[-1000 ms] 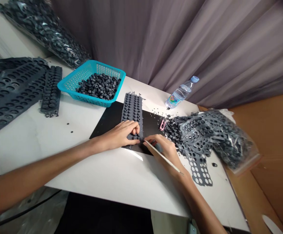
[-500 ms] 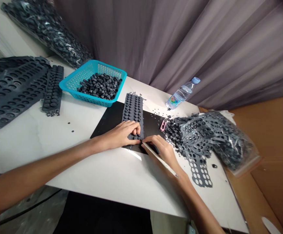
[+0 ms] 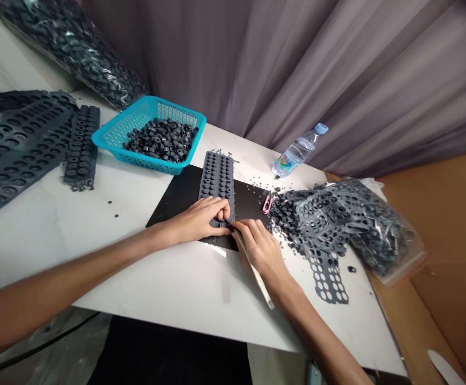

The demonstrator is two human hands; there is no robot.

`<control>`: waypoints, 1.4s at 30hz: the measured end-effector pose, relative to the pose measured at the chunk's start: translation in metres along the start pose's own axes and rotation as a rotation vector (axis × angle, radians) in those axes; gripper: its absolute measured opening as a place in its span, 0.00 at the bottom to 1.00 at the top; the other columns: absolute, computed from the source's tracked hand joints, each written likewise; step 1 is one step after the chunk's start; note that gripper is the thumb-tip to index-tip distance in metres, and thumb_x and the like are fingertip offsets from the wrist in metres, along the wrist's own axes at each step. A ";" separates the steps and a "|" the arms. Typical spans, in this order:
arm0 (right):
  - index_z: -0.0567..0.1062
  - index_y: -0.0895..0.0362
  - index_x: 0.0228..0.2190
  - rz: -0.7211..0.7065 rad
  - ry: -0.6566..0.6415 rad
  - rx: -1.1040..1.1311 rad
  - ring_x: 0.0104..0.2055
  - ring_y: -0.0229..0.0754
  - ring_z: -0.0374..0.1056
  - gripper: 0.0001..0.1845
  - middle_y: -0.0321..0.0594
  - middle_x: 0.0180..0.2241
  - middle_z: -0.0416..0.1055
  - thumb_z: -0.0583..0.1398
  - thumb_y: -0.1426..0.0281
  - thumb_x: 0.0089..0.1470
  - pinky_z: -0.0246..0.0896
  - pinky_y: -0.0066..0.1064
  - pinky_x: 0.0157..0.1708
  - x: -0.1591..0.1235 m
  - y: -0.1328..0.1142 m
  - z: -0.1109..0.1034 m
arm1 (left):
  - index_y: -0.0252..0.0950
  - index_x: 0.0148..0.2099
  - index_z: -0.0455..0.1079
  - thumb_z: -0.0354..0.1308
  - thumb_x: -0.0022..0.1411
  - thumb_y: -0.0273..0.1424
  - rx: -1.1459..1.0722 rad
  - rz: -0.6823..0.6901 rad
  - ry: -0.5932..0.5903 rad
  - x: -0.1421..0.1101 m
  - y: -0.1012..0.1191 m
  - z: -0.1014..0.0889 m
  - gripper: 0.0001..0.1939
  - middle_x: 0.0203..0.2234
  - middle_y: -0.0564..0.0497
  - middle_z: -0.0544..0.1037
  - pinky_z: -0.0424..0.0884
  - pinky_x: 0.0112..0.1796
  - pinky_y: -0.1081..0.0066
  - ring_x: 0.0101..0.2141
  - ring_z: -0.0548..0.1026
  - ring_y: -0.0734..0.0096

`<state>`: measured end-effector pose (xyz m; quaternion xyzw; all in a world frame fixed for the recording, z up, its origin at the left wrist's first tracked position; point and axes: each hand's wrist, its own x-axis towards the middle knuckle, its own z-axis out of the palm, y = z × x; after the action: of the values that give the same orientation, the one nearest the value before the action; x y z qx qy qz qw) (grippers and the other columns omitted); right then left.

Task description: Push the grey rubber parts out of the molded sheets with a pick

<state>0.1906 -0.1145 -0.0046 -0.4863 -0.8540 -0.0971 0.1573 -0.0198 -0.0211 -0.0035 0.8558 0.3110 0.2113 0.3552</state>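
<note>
A grey rubber sheet (image 3: 218, 174) with rows of round raised plugs lies on a black mat (image 3: 176, 195). My left hand (image 3: 206, 216) rests on the sheet's near end, fingers curled and thumb stretched along the edge, gripping it. Beside it, my right hand (image 3: 259, 246) is closed around a long, thin, pale stick-like tool (image 3: 260, 280). The tool's upper end meets the sheet's near right corner, close to my left thumb. Its tip is hidden between the hands, so I cannot make out its kind.
A blue basket (image 3: 108, 141) of small black rubber pieces stands behind left. More moulded sheets (image 3: 20, 144) lie at left, beneath a bulging plastic bag (image 3: 68, 48). Pink snips (image 3: 267, 203), a water bottle (image 3: 297, 152), loose pieces (image 3: 287, 214) and an open bag (image 3: 389, 240) are rightward.
My right hand has turned slightly, swinging the tool's lower end left and nearer to me. My left hand keeps its place on the sheet. The whole view has shifted a little.
</note>
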 end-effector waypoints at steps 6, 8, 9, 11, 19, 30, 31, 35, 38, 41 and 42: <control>0.68 0.58 0.56 0.358 0.142 0.073 0.46 0.49 0.72 0.17 0.52 0.50 0.72 0.47 0.67 0.73 0.70 0.39 0.41 0.001 0.009 -0.001 | 0.39 0.42 0.65 0.66 0.65 0.44 0.005 -0.023 -0.022 0.002 -0.002 0.000 0.17 0.37 0.55 0.69 0.61 0.45 0.65 0.41 0.68 0.65; 0.71 0.58 0.53 0.450 0.194 0.016 0.46 0.51 0.71 0.17 0.53 0.47 0.72 0.48 0.65 0.73 0.69 0.43 0.43 -0.003 0.026 -0.011 | 0.39 0.43 0.65 0.65 0.65 0.44 -0.003 -0.012 -0.033 0.001 -0.002 0.000 0.16 0.38 0.55 0.69 0.61 0.46 0.64 0.42 0.68 0.65; 0.72 0.58 0.51 0.483 0.201 -0.037 0.45 0.53 0.70 0.17 0.53 0.44 0.72 0.48 0.63 0.72 0.69 0.46 0.44 -0.006 0.036 -0.017 | 0.39 0.43 0.65 0.64 0.66 0.43 -0.005 0.001 -0.040 0.000 -0.001 -0.001 0.15 0.38 0.54 0.69 0.61 0.47 0.64 0.43 0.68 0.64; 0.73 0.58 0.49 0.512 0.203 -0.104 0.46 0.57 0.68 0.18 0.55 0.42 0.71 0.49 0.62 0.71 0.67 0.51 0.45 -0.014 0.056 -0.027 | 0.39 0.44 0.64 0.62 0.68 0.42 0.001 0.035 -0.053 -0.002 0.000 -0.002 0.14 0.40 0.54 0.69 0.62 0.49 0.64 0.44 0.68 0.64; 0.72 0.53 0.51 0.466 0.139 0.434 0.33 0.42 0.69 0.14 0.40 0.38 0.75 0.59 0.60 0.68 0.68 0.35 0.35 -0.006 0.041 -0.021 | 0.39 0.47 0.64 0.61 0.69 0.41 0.112 0.121 -0.026 -0.012 0.007 -0.017 0.13 0.45 0.50 0.67 0.64 0.51 0.63 0.48 0.66 0.62; 0.77 0.50 0.47 0.042 -0.053 0.621 0.51 0.47 0.72 0.07 0.43 0.50 0.76 0.61 0.68 0.68 0.67 0.40 0.52 0.010 0.011 -0.021 | 0.39 0.43 0.72 0.60 0.70 0.40 0.133 0.126 -0.039 -0.012 -0.002 -0.018 0.09 0.45 0.49 0.69 0.65 0.52 0.61 0.49 0.69 0.60; 0.77 0.50 0.47 0.042 -0.066 0.624 0.51 0.47 0.72 0.07 0.43 0.50 0.76 0.61 0.67 0.68 0.67 0.40 0.53 0.010 0.012 -0.021 | 0.39 0.43 0.73 0.60 0.70 0.39 0.132 0.130 -0.038 -0.012 -0.002 -0.018 0.09 0.45 0.49 0.70 0.65 0.52 0.61 0.49 0.69 0.60; 0.76 0.50 0.46 0.052 -0.096 0.618 0.52 0.47 0.72 0.07 0.44 0.50 0.76 0.60 0.66 0.69 0.68 0.39 0.53 0.010 0.012 -0.021 | 0.39 0.42 0.73 0.61 0.70 0.38 0.112 0.149 -0.033 -0.012 -0.002 -0.018 0.08 0.43 0.49 0.71 0.66 0.51 0.61 0.49 0.68 0.60; 0.76 0.51 0.46 0.069 -0.078 0.592 0.51 0.46 0.73 0.08 0.44 0.49 0.76 0.58 0.64 0.70 0.70 0.38 0.52 0.010 0.011 -0.019 | 0.39 0.42 0.74 0.61 0.69 0.38 0.087 0.150 -0.032 -0.011 -0.002 -0.019 0.08 0.42 0.49 0.71 0.66 0.51 0.60 0.49 0.68 0.60; 0.76 0.51 0.45 0.078 -0.066 0.532 0.49 0.45 0.74 0.08 0.42 0.47 0.77 0.58 0.63 0.70 0.72 0.37 0.50 0.011 0.009 -0.016 | 0.39 0.41 0.74 0.62 0.69 0.38 0.063 0.146 -0.032 -0.011 -0.003 -0.018 0.08 0.42 0.50 0.71 0.65 0.51 0.60 0.48 0.68 0.60; 0.76 0.51 0.45 0.079 -0.058 0.497 0.48 0.45 0.74 0.09 0.42 0.46 0.77 0.57 0.62 0.70 0.72 0.36 0.48 0.011 0.009 -0.015 | 0.39 0.41 0.74 0.62 0.69 0.38 0.055 0.147 -0.030 -0.010 -0.003 -0.018 0.08 0.42 0.49 0.71 0.65 0.51 0.60 0.48 0.68 0.60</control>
<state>0.1958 -0.1058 0.0135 -0.4682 -0.8361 0.1361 0.2513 -0.0389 -0.0179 0.0046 0.8888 0.2477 0.2153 0.3197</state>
